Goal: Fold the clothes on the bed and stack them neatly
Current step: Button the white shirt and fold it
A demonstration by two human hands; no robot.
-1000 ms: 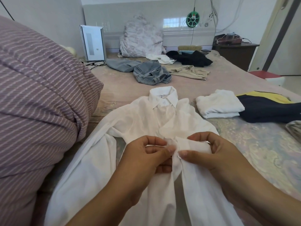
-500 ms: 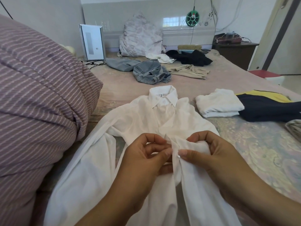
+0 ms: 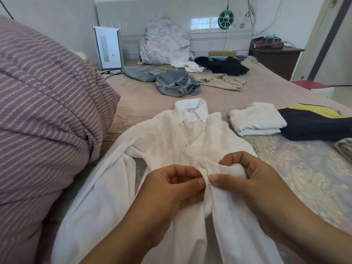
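Observation:
A white collared shirt [image 3: 167, 138] lies face up on the bed [image 3: 304, 168], collar pointing away from me. My left hand [image 3: 171, 189] and my right hand [image 3: 245, 180] meet at the shirt's front opening, both pinching the two edges of the placket together around a small button. A folded white garment [image 3: 255, 121] lies to the right, beside a dark navy and yellow garment [image 3: 316, 124]. Farther back lie crumpled jeans [image 3: 177, 82], a grey piece [image 3: 142, 73], a beige top [image 3: 221, 82], a black garment [image 3: 224, 66] and a white cloth [image 3: 188, 65].
A big purple striped quilt [image 3: 42, 111] fills the left side. A white box [image 3: 108, 48] and a floral pillow [image 3: 163, 42] stand against the headboard. A dark nightstand [image 3: 276, 60] and a red stool [image 3: 312, 86] are at the right, past the bed's edge.
My hands stay on the shirt's placket; the fingers have shifted slightly and the thumbs press closer together at the button. The shirt itself lies where it was.

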